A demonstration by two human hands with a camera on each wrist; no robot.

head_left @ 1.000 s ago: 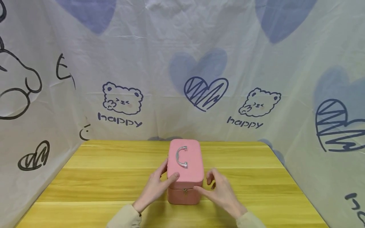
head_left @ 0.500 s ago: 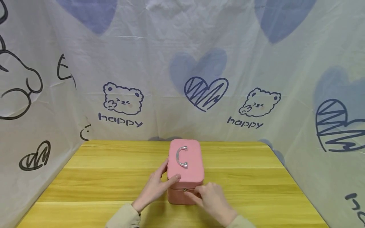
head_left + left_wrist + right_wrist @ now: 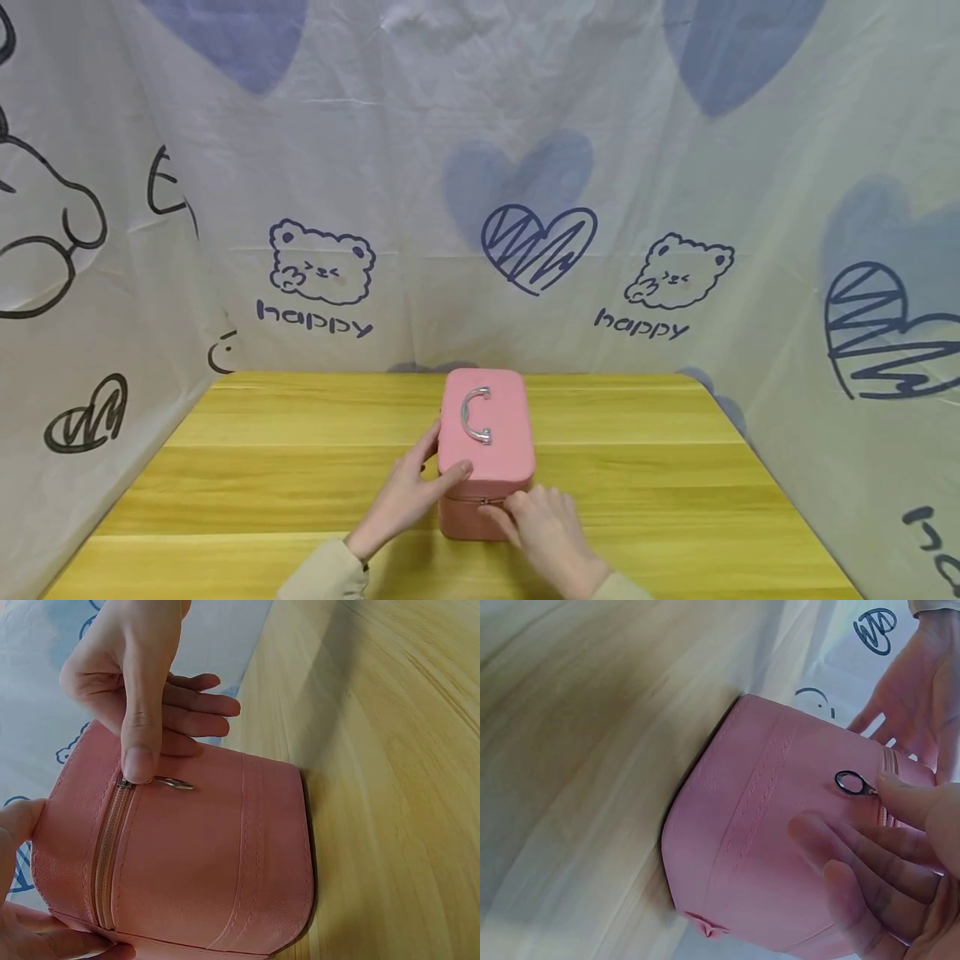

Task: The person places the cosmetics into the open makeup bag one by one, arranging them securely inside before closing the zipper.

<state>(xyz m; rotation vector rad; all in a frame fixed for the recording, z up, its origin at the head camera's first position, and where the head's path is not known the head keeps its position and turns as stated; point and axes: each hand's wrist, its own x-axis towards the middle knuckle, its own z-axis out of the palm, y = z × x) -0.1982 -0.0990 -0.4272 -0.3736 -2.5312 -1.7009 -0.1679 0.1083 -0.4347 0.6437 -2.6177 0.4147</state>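
Note:
A pink vanity case with a silver handle on its lid stands on the wooden table. My left hand steadies it, thumb on the lid's near corner and fingers along the left side. At the front, my right hand has its thumb tip at the zipper slider, its other fingers loosely bent by the front face. The oval zipper pull sticks out free below the thumb. The zip track runs under the lid; the index finger's contact with the slider is partly hidden.
The wooden table extends to both sides of the case. A pale cloth printed with hearts and bears hangs behind it and at both sides. A small pink tab sticks out low on the case.
My right hand has moved left from the case's right front corner to the zipper slider at the front. The left hand and the case have stayed in place.

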